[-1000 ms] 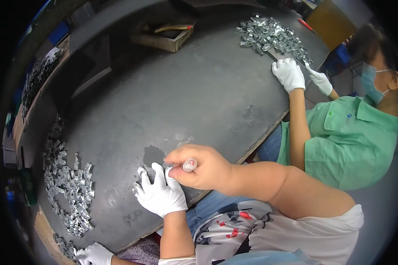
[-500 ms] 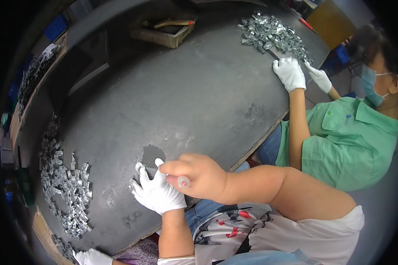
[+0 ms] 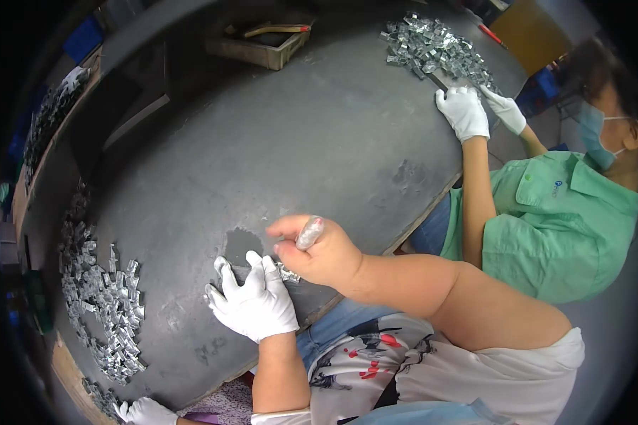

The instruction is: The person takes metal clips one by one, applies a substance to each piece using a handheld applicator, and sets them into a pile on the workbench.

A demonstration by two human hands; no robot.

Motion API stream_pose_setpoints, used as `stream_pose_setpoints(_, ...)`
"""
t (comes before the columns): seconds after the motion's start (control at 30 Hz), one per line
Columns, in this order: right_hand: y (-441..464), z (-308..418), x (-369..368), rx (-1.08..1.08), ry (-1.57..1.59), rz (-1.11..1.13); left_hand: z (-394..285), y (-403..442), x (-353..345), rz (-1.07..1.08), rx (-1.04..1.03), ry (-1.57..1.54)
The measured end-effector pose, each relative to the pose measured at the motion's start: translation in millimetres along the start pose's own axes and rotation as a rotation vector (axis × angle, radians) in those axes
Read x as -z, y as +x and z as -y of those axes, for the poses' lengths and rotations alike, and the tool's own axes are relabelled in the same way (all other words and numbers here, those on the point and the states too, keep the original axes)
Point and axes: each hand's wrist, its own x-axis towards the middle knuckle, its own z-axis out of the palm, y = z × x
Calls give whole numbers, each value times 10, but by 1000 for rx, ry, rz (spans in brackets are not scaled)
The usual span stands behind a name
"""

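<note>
My left hand, in a white glove, rests on the dark table with its fingers spread. Between its fingertips shows a dark grey edge, too little to name. Just above and to the right is my bare right hand, its fingers closed round a stick-like handle in clear wrapping with a pinkish end. The rest of that handle is hidden by the hand. Several small shiny metal pieces lie on the table beside my left fingers, partly under my right hand.
Heaps of metal clips lie at left and far right. A tray with a yellow-handled tool stands at the back. At right a co-worker in a green shirt works with gloved hands. Another gloved hand is at bottom left.
My right hand has risen up and away from my left hand, and the handle has tilted up to the right. Small metal pieces now show below it. My left hand has barely moved.
</note>
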Motion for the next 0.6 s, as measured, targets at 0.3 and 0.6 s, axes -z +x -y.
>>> stream_pose_setpoints(0.3, 48, -62, 90, 23, 2, -24, -6, 16, -1, 12, 8, -3)
stream_pose_setpoints(0.6, -1, 284, 317, -436, 189, 85, -39, 21, 39, 27, 37, -18)
